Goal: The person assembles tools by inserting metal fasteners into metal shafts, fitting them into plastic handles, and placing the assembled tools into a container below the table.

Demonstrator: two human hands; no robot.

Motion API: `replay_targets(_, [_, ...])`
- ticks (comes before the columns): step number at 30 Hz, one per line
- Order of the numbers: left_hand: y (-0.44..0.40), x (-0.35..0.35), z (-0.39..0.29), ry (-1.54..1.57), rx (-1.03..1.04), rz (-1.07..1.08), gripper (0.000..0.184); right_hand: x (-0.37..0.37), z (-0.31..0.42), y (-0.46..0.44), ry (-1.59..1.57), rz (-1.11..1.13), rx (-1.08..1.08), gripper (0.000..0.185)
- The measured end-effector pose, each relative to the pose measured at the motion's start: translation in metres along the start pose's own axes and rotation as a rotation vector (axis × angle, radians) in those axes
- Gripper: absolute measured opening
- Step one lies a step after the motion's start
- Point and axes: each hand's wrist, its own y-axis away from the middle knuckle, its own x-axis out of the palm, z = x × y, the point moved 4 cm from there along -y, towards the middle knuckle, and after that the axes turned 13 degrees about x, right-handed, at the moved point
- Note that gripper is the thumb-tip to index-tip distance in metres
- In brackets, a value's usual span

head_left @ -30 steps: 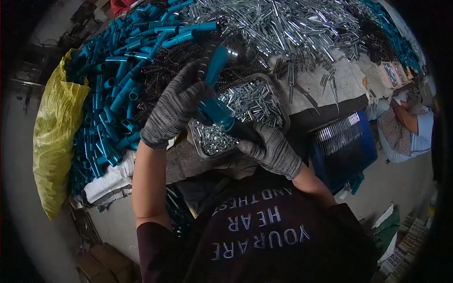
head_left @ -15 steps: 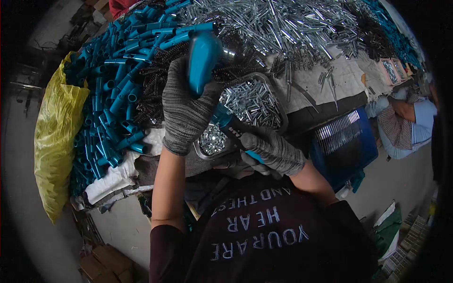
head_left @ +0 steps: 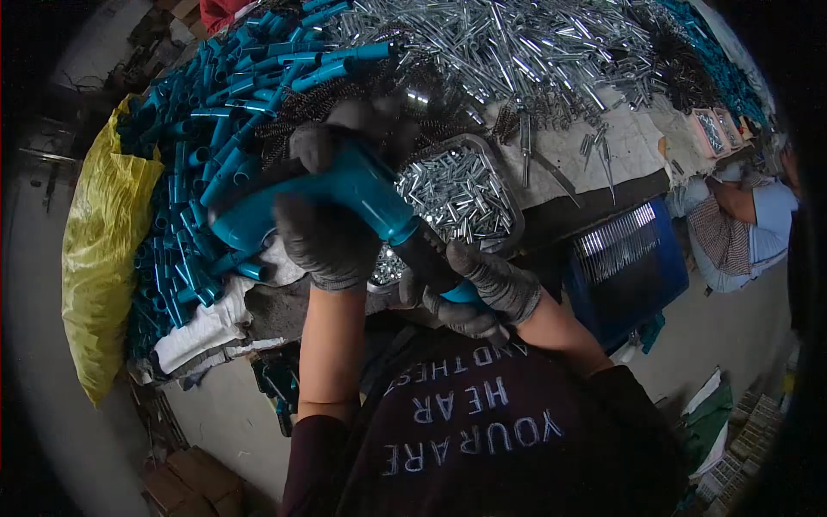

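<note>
A teal tool with a black handle (head_left: pixel 357 185) is held slanting across the front of the bench. My left hand (head_left: pixel 323 228), in a grey knit glove, is closed round its broad teal head, with some fingers blurred by motion. The black handle end lies in the closed grip of my right hand (head_left: pixel 487 289), gloved the same way. Just behind the tool stands a clear tray (head_left: pixel 517 207) of small metal pins, partly covered by the tool and my left hand.
Teal tubes (head_left: pixel 228 129), dark springs (head_left: pixel 319 99) and shiny metal parts (head_left: pixel 517 52) cover the bench. A yellow sack (head_left: pixel 108 258) stands at left, a blue bin (head_left: pixel 668 250) at right. Pliers (head_left: pixel 610 168) lie on the cloth. Another person's arm (head_left: pixel 736 202) shows at far right.
The tool's teal head has swung down and left, now lying broadside. My left hand has shifted its grip along it. My right hand has stayed at the handle.
</note>
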Motion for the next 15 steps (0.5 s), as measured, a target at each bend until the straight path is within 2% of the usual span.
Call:
replay_targets(2, [-0.001, 0.025, 0.005, 0.572, -0.224, 0.129, 0.043, -0.002, -0.007, -0.006, 0.027, 0.023, 0.013, 0.061])
replay_targets(3, [-0.007, 0.005, 0.007, 0.756, -0.309, 0.353, 0.053, -0.005, -0.01, -0.009, 0.054, 0.044, 0.024, 0.061])
replay_targets(4, [-0.003, -0.016, -0.003, 0.765, -0.309, 0.358, 0.053, -0.008, -0.014, -0.011, 0.034, 0.101, 0.095, 0.062])
replay_targets(5, [-0.006, -0.015, -0.011, 0.434, -0.319, 0.292, 0.055, -0.013, -0.012, -0.011, 0.038, 0.091, 0.09, 0.062])
replay_targets(7, [-0.009, -0.013, -0.034, -0.225, -0.325, 0.147, 0.06, -0.023, -0.006, -0.009, 0.492, -0.022, 0.02, 0.062])
replay_targets(8, [-0.012, -0.021, -0.047, -0.556, -0.317, 0.07, 0.062, -0.031, -0.006, -0.005, 0.495, -0.049, 0.081, 0.058])
replay_targets(9, [-0.013, -0.031, -0.053, -0.395, -0.383, -0.003, 0.061, -0.043, -0.008, -0.005, 0.43, -0.155, 0.123, 0.057])
replay_targets(10, [-0.014, -0.024, -0.06, -0.405, -0.432, 0.096, 0.061, -0.053, -0.01, -0.004, 0.363, -0.26, 0.166, 0.056])
replay_targets(11, [-0.018, -0.037, -0.065, -0.601, -0.391, 0.123, 0.056, -0.058, -0.004, 0.001, 0.323, -0.283, 0.072, 0.06])
replay_targets(12, [-0.019, -0.057, -0.07, -0.797, -0.347, 0.148, 0.051, -0.062, -0.009, -0.001, 0.196, -0.152, 0.022, 0.06])
replay_targets(13, [-0.019, -0.066, -0.069, -0.847, -0.266, 0.208, 0.04, -0.052, -0.001, -0.004, 0.075, -0.021, -0.031, 0.059])
replay_targets(14, [-0.018, -0.073, -0.07, -0.845, -0.261, 0.208, 0.04, -0.032, 0.002, 0.011, 0.156, 0.04, -0.064, 0.057])
replay_targets(15, [-0.02, -0.059, -0.065, -1.032, -0.321, 0.248, 0.036, -0.02, -0.012, 0.004, 0.248, 0.08, -0.052, 0.056])
